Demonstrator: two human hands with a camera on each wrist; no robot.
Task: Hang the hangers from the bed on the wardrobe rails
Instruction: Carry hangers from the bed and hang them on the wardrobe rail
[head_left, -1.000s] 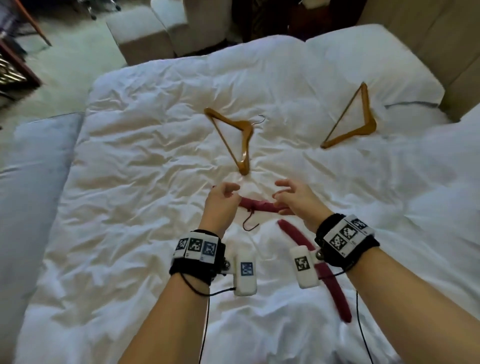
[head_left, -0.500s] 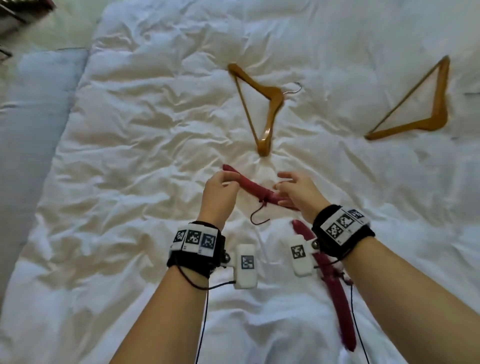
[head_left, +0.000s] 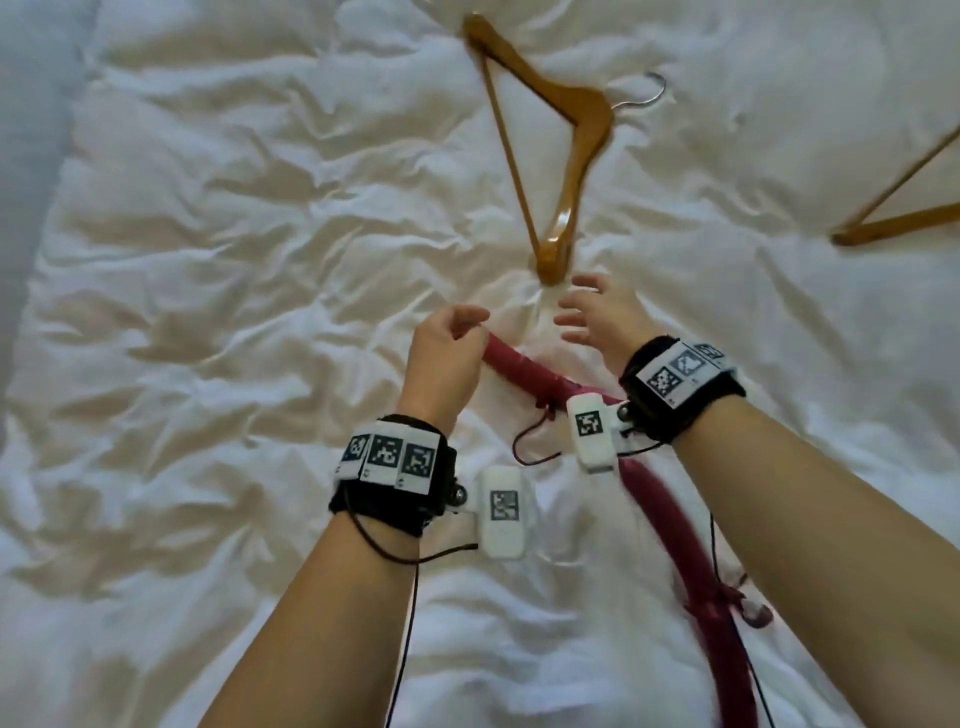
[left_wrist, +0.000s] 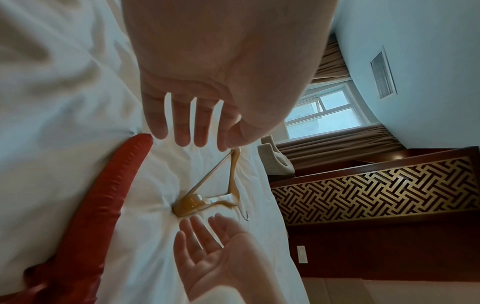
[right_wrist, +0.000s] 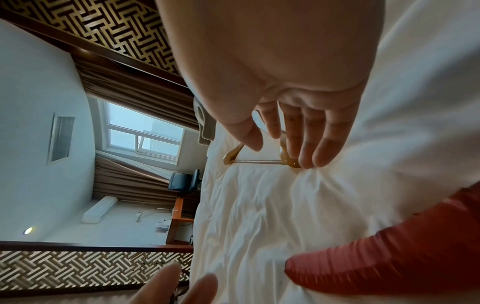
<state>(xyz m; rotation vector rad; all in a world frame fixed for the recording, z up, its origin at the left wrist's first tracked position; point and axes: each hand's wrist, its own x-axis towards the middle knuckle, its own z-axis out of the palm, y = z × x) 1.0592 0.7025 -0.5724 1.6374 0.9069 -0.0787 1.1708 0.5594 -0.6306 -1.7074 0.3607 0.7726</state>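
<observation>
Right hand (head_left: 597, 317) has let go of the red hanger (head_left: 524, 371) and reaches on.
Its fingers are spread and empty near the wooden hanger (head_left: 561, 150); left hand (head_left: 447, 353), loosely curled, holds nothing.

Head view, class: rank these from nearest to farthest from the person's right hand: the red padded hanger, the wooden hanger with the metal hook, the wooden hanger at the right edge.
1. Wooden hanger with the metal hook, tip just ahead of the right hand.
2. Red padded hanger, just behind and left; too close to call against the first.
3. Wooden hanger at the right edge, far right.
</observation>
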